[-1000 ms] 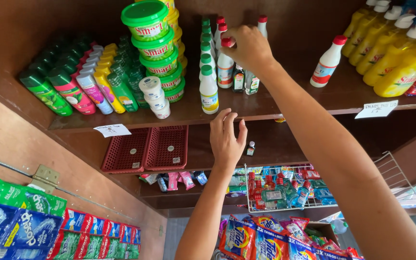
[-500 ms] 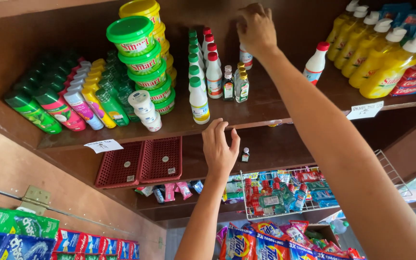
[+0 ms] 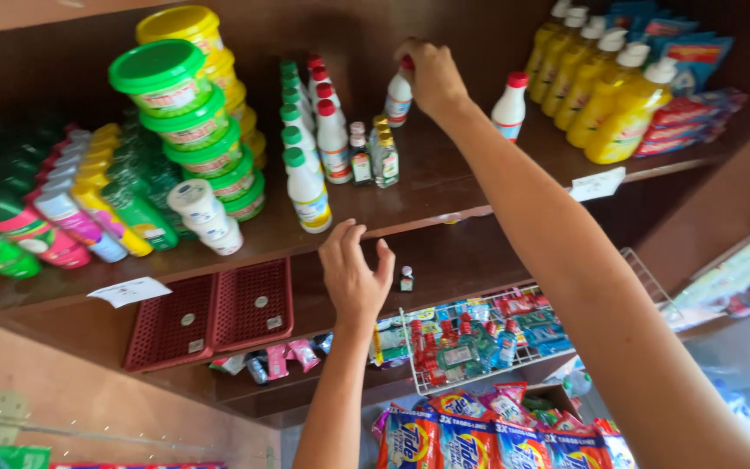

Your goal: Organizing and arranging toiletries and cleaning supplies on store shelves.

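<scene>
Compared with a second before, the right hand had travelled deeper along the upper shelf, from the small bottles near the front edge to a white bottle at the back; the left hand had held its place. The work looked like arranging stock toward the rear.

Left to right: lying green and pink plastic bottles (image 3: 41,227) filled the shelf's left end. Beside them rose a stack of round tubs with green and yellow lids (image 3: 186,113), contents hidden. Two red plastic mesh baskets (image 3: 210,311) sat below on the lower shelf; their contents could not be made out. The left hand (image 3: 353,276) rested with fingers spread and curled over the front edge of the brown wooden upper shelf (image 3: 444,187). A white wire basket (image 3: 470,347) held small sachets and bottles. The right hand (image 3: 431,78) was closed around the top of a small white plastic bottle with a red cap (image 3: 398,97), standing upright at the back. Yellow plastic bottles with white caps (image 3: 605,95) stood at the right.
</scene>
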